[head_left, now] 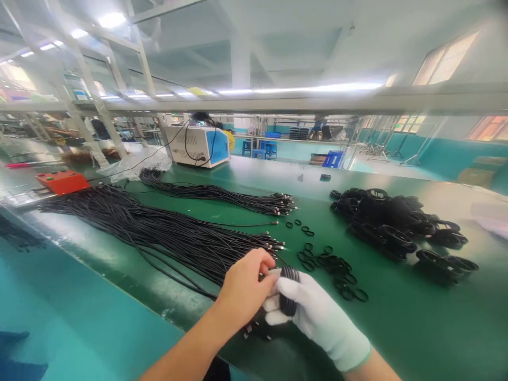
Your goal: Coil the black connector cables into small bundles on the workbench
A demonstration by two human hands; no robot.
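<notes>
My right hand [307, 301], in a white glove, is closed around a small coil of black cable [289, 288]. Right beside it, my bare left hand [248, 278] has its fingers pinched together at the coil's left side; whatever lies between them is hidden. A large bundle of straight black cables [166, 233] with metal plugs stretches along the table to the left of my hands. Behind that runs a second cable bundle [222, 193]. Small black rings [335, 267] lie scattered just beyond my right hand.
A heap of coiled cables [389, 217] sits on the green table [448, 328] to the right. At the back stands a white and blue machine [200, 145], with a red control box [63, 181] at the left edge. A shelf beam [278, 103] crosses above.
</notes>
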